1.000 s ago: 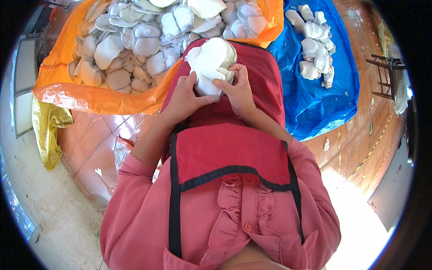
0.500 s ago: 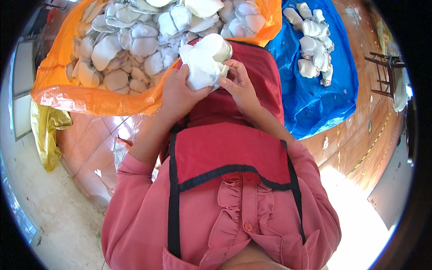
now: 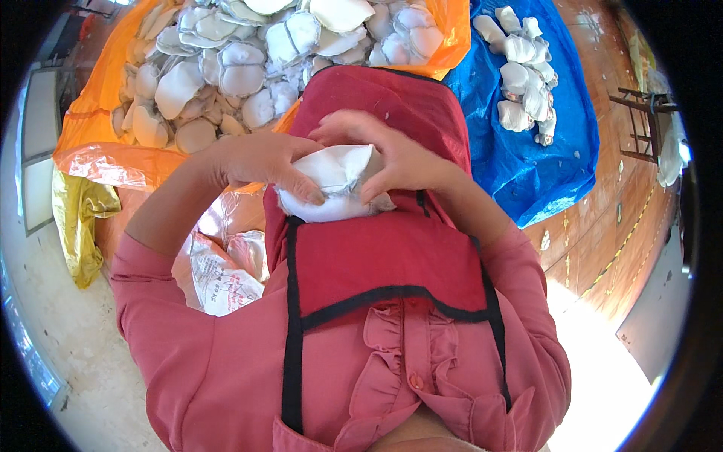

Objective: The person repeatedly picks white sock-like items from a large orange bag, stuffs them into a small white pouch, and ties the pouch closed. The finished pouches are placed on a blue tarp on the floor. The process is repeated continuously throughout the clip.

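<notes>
Both my hands hold a small stack of white moulded pads [image 3: 335,172] that look like foam bra cups, just above my red apron [image 3: 384,260]. My left hand [image 3: 263,162] is closed round the stack's left side, its thumb lying along the front. From the right, my right hand [image 3: 398,157] curves over the other side, with thumb and fingers against the pads. The fingers behind the stack are partly hidden. Beyond my hands, a big heap of similar white cups [image 3: 242,68] fills an orange plastic sheet [image 3: 113,162].
To the right, a blue plastic sheet [image 3: 527,177] carries a smaller pile of bundled white cups [image 3: 527,75]. A dark stool [image 3: 644,124] stands at the far right on the tiled floor. On the left are a yellow bag [image 3: 79,226] and a white printed sack [image 3: 218,275].
My hands have brought the stack down and nearer to my body. It has turned, and my right hand has gone from pinching its edge to cupping its side. My left elbow has swung outward.
</notes>
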### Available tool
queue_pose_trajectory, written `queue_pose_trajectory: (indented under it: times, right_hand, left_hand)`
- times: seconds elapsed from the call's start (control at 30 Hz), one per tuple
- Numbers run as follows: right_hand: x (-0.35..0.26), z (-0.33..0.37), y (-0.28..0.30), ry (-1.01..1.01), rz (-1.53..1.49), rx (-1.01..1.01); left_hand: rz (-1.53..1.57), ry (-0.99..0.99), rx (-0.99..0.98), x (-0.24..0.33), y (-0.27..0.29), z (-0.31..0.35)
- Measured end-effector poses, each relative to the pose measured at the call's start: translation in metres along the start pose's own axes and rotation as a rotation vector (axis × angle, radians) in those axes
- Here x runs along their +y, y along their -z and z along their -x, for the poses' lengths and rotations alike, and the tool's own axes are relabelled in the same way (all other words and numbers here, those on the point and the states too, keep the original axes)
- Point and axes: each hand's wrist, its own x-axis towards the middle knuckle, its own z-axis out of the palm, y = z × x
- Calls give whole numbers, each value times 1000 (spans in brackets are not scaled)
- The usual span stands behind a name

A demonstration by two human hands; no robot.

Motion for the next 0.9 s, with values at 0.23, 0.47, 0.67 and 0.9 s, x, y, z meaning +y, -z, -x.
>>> queue_pose_trajectory:
  times: [0.23, 0.47, 0.67, 0.9]
  right_hand:
    - [28, 7, 1, -280, -69, 87]
    - [43, 9, 15, -296, -180, 16]
    - [55, 4, 18, -289, -231, -11]
    - [56, 15, 17, -326, -343, 88]
  left_hand:
    - [288, 18, -111, -18, 7, -31]
    - [310, 4, -136, -24, 11, -47]
    - [38, -69, 3, -14, 6, -40]
    - [16, -78, 171, -22, 1, -43]
